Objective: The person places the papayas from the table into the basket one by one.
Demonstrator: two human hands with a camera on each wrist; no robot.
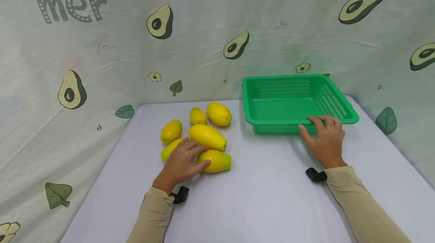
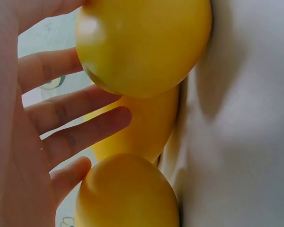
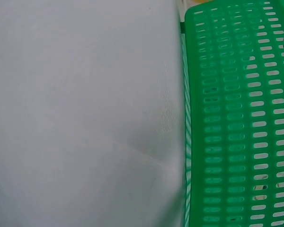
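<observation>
Six yellow fruits (image 1: 206, 136) lying left of green basket (image 1: 272, 128), none inside yet; left hand (image 1: 183, 163) touching one, fingers spread; right hand (image 1: 324, 142) gripping basket rim.

Head view: illumination is bright, diffuse and largely even; the surface (image 1: 265, 201) renders near white. Shadows beside the green basket (image 1: 283, 103) are faint and soft-edged. Outlines are clear across the frame.

Left wrist view: exposure is lower. A pale glare spot marks the upper left of the topmost yellow fruit (image 2: 144, 49); diffuse shadows extend rightward onto the surface. Fine detail is soft.

Right wrist view: dim, with a grey cast. Basket perforations remain distinct; the surface shows low contrast.
</observation>
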